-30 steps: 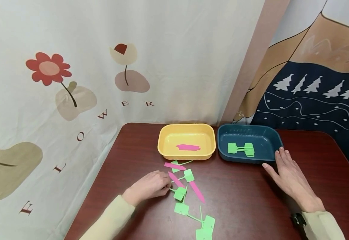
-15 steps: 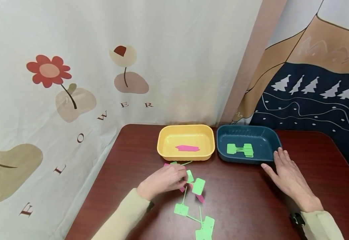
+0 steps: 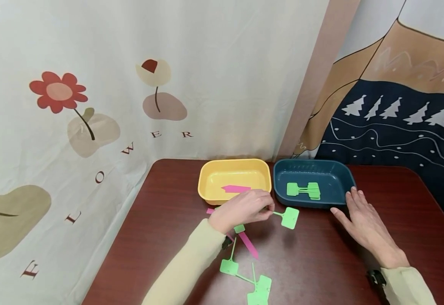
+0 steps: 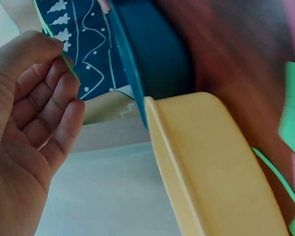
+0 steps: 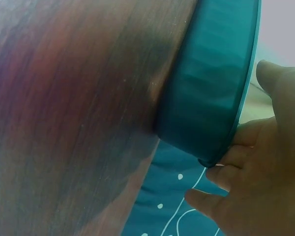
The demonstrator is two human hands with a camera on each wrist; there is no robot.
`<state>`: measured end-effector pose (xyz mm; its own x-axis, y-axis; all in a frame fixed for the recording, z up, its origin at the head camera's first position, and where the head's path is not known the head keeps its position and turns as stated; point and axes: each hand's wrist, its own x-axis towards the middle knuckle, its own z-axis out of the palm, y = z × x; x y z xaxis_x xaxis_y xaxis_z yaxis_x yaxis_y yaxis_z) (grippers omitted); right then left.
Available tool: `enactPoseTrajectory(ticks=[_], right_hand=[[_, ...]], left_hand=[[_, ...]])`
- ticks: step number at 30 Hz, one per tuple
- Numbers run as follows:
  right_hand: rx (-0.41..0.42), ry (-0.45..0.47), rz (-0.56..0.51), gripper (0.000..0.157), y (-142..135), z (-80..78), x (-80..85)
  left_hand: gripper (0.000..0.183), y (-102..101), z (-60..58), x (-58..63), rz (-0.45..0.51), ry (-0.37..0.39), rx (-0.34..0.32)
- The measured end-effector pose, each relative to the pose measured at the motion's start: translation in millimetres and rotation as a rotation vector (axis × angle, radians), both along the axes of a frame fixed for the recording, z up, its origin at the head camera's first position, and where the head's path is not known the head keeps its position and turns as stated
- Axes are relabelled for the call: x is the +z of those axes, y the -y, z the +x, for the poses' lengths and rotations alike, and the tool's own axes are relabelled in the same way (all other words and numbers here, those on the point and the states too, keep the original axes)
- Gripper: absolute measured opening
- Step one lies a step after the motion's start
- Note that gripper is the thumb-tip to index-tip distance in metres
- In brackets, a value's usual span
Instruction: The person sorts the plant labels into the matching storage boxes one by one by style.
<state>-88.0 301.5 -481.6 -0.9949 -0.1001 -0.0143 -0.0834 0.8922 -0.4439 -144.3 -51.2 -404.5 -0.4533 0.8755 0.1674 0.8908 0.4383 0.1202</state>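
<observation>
While the left hand [image 3: 242, 207] pinches a green tag [image 3: 290, 218] by its stem, the square head juts past its fingertips | left-wrist view shows palm, head view its back | right hand [image 3: 368, 222], fingers extended, touches blue tray [image 3: 330, 182] at their tips

One yellow tray [image 3: 254, 176], one blue tray [image 3: 334, 186], one table [image 3: 309, 258], two hands [image 3: 242, 208] — at least three pink tags [image 3: 248, 245], seven green tags [image 3: 290, 218].
</observation>
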Motion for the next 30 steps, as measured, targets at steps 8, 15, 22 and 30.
enactPoseTrajectory(ticks=[8, 15, 22, 30], right_hand=[[-0.001, -0.017, 0.004, 0.090, 2.3, -1.4, 0.3], [0.002, -0.013, 0.002, 0.090, 2.9, -1.7, 0.5], [0.002, -0.004, -0.006, 0.090, 3.6, -1.6, 0.8], [0.001, 0.012, -0.014, 0.091, -0.6, 0.2, -0.7]], left_hand=[[0.006, -36.8, -21.7, 7.4, -0.054, 0.043, 0.059], [0.004, -58.7, -41.1, 5.2, -0.025, 0.126, 0.116], [0.006, -79.6, -59.5, -1.9, 0.003, 0.110, 0.164], [0.009, -107.0, -72.3, -14.9, -0.047, 0.128, 0.222]])
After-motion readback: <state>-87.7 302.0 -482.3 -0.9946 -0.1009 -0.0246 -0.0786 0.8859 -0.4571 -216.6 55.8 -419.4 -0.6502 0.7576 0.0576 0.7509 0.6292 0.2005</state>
